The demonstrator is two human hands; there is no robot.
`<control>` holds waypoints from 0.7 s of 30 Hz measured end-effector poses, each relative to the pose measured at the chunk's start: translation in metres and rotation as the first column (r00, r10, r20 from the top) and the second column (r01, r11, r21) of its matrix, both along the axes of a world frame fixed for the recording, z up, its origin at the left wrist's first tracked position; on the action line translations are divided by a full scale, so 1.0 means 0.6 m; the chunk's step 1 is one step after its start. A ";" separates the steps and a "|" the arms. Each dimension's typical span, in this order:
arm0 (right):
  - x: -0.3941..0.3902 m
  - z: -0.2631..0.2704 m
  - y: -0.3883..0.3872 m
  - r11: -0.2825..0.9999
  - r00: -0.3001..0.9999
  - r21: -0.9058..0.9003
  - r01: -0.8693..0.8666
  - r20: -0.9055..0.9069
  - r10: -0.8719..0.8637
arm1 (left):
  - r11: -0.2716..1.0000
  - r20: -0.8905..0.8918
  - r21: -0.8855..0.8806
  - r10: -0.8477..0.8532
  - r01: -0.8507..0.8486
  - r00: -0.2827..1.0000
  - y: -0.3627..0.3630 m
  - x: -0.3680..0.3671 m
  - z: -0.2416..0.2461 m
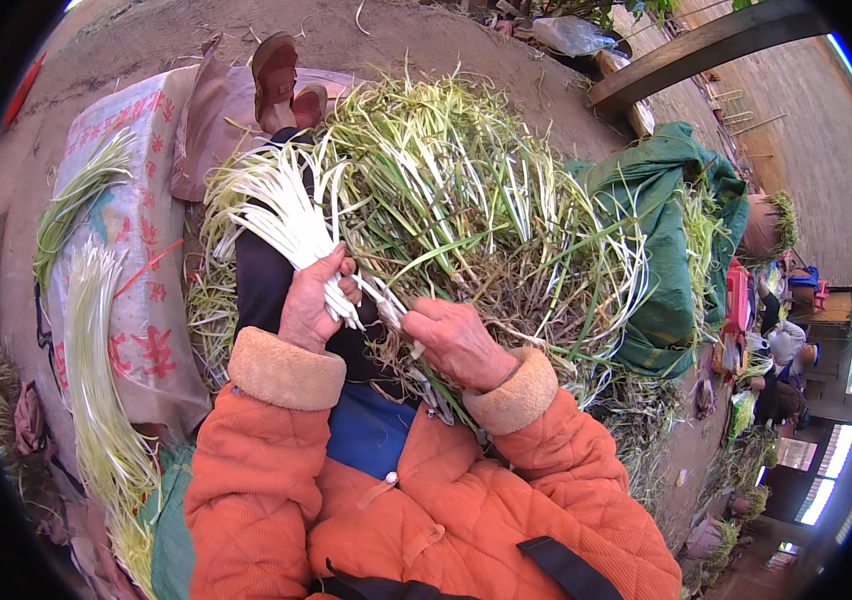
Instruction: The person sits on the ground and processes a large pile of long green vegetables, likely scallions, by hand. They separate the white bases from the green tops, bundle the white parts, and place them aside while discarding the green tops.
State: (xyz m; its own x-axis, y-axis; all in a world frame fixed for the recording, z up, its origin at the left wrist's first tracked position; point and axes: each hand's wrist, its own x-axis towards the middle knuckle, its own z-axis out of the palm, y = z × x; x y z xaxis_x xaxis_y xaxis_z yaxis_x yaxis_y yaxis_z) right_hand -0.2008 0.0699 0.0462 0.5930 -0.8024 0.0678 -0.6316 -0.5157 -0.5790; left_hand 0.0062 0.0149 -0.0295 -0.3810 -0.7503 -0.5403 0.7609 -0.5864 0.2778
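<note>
My left hand (318, 296) is closed around a bundle of long white-stemmed vegetable stalks (291, 214), whose cut-looking lower ends stick out below my fingers. Close on its right, my right hand (452, 337) pinches the root end of a thin stalk (388, 307) that runs up to my left hand. Beyond both hands lies a large heap of leafy stalks with brown roots (448, 180). At the left, a long pale bundle (95, 337) and a smaller greener bundle (92, 191) rest on a woven sack with red writing (148, 277).
A green woven sack (658, 247) with leaves stands right of the heap. A wooden beam (703, 56) crosses the upper right, near a clear plastic bag (572, 36). Other people (782, 375) are farther off at the right. A red strip (148, 268) lies on the left sack.
</note>
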 end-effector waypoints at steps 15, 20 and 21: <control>-0.207 0.107 0.233 0.738 0.656 0.093 0.668 -0.543 -0.525 | 0.999 0.000 -0.038 0.008 -0.008 1.000 -0.008 0.028 0.010; -0.058 0.084 0.075 0.849 0.855 -0.110 0.518 0.039 -0.517 | 0.995 -0.068 -0.104 -0.016 0.009 0.998 0.001 0.033 0.043; -0.032 0.063 0.061 0.900 0.893 -0.042 0.433 0.152 -0.423 | 0.993 -0.124 -0.114 -0.057 0.043 0.991 -0.003 0.036 0.054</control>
